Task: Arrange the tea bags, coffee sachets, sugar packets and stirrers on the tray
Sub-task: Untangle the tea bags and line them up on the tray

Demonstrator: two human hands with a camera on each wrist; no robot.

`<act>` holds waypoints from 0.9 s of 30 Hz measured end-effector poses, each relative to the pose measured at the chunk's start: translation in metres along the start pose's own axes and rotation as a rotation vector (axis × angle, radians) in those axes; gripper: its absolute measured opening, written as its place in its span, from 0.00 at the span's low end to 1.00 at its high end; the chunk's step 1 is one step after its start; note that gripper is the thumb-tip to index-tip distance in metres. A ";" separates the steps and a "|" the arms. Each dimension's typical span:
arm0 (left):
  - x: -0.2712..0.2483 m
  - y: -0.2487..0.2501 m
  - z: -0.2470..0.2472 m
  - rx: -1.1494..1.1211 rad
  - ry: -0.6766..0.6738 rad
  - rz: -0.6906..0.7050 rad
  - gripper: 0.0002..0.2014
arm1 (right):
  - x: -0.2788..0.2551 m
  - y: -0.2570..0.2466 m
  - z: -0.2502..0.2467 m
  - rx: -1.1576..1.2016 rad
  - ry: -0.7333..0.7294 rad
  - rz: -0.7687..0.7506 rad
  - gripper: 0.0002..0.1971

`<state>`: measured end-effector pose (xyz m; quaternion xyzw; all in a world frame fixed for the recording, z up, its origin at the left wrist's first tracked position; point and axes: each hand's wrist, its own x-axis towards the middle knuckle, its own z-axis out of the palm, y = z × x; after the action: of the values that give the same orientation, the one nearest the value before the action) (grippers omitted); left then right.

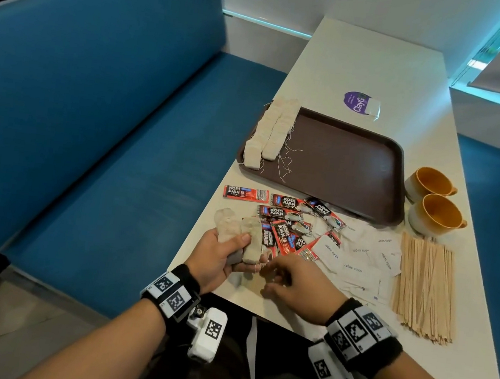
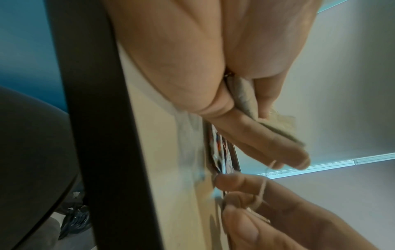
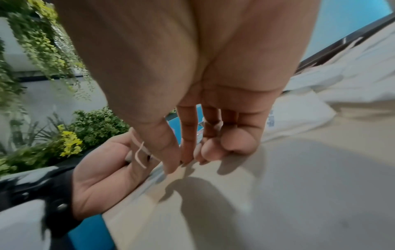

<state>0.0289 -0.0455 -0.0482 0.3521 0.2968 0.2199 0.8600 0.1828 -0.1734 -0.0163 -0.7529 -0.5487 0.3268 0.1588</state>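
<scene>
We judge the tea bags (image 1: 238, 238) in our left hand (image 1: 218, 260) to be very light, soft and easily crushed: thin paper pouches with loose leaf inside and a fine string (image 2: 261, 191) trailing from each, so they want a gentle hold across their flat faces rather than a squeeze at the corners, and the strings are likely to tangle if we drag them. Our left hand, just short of the tray (image 1: 355, 157) and at the near edge of the counter (image 1: 375, 63), is curled around a small bundle of these bags, thumb pressed across the front and fingers behind, palm turned inward. Our right hand (image 1: 297, 285) sits just beside it, palm down, its fingers bent in toward the thumb; the left wrist view shows a string looped over those fingers, and they seem to be pinching it, though the motion blur leaves us unsure of the exact grip. On the tray, two rows of tea bags already lie along its left side with strings straggling inward. Between the tray and our hands lie the red coffee sachets (image 1: 288, 221), the white sugar packets (image 1: 362, 258) to their right, and the wooden stirrers (image 1: 425, 284) further right, all off the tray.
</scene>
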 end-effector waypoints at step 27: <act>0.004 -0.002 -0.006 -0.083 -0.101 -0.047 0.14 | 0.055 -0.018 -0.058 0.549 0.387 0.117 0.06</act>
<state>0.0282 -0.0415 -0.0547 0.3196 0.2521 0.1936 0.8926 0.2185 -0.1086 0.0198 -0.7605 -0.3557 0.3218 0.4377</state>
